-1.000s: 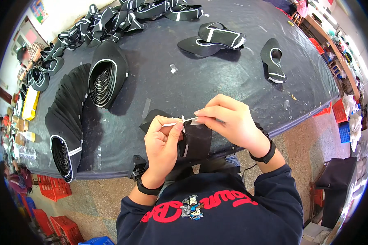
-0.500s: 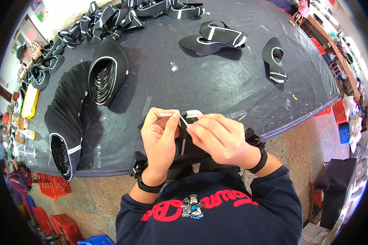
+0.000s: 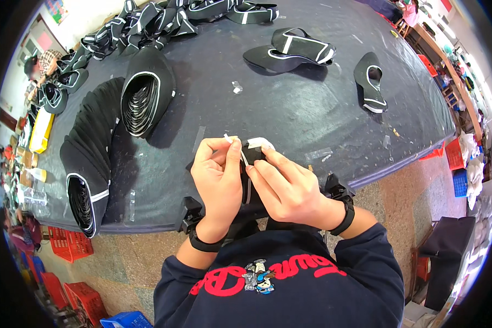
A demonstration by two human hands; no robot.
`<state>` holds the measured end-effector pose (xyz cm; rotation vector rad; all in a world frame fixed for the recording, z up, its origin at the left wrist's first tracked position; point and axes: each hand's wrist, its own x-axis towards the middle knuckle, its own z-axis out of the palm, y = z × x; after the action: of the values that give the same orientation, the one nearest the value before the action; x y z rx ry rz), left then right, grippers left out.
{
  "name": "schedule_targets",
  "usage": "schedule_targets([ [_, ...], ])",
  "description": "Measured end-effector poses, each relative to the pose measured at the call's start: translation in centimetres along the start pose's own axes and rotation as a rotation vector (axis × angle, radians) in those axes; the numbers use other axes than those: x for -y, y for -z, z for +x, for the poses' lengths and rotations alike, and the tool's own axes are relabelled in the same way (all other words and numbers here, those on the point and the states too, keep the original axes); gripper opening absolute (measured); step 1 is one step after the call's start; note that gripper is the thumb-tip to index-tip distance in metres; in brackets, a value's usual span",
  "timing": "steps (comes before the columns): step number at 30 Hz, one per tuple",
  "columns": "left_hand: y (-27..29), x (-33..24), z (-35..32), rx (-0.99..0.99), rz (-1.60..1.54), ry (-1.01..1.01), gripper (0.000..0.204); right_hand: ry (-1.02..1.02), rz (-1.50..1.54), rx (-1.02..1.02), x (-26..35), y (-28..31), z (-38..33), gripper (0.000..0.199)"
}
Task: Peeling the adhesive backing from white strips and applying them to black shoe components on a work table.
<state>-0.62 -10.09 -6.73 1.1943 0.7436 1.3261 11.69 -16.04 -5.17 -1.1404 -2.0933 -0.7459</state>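
Observation:
At the near edge of the table, both hands are over a black fabric piece [image 3: 255, 155] with a white band, which looks like a shoe upper. My left hand [image 3: 217, 174] is closed, its thumb and forefinger pinching a narrow white strip [image 3: 244, 158] whose short end sticks up above the fingertips. Close beside it, my right hand [image 3: 290, 186] pinches the lower part of that strip and rests against the black piece. Much of the piece is hidden behind my fingers.
Two long nested stacks of black uppers [image 3: 90, 126] [image 3: 156, 82] stand at the left. A heap of white-trimmed uppers [image 3: 147, 24] lies at the far left. Loose uppers [image 3: 292, 52] [image 3: 370, 82] sit at the far right. Red crates [image 3: 70, 244] stand on the floor.
The strip's free end at my left fingertips now points up instead of lying sideways. My right hand has shifted slightly left, and the strip between the hands stands steeper.

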Motion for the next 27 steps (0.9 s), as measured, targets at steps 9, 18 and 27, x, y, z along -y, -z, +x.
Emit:
schedule_targets([
  [9, -0.5, 0.4, 0.6, -0.042, -0.087, 0.025, 0.008, -0.015, -0.050, 0.077, 0.3, -0.4, 0.2, 0.028],
  [18, -2.0, -0.5, 0.8, -0.108, -0.248, 0.105, 0.005, -0.165, -0.185, 0.006, 1.5, -1.2, 0.0, 0.023],
  [27, -0.8, -0.3, 1.5, -0.026, -0.402, 0.214, 0.006, -0.111, -0.127, 0.049, 1.1, -0.7, -0.2, 0.015],
])
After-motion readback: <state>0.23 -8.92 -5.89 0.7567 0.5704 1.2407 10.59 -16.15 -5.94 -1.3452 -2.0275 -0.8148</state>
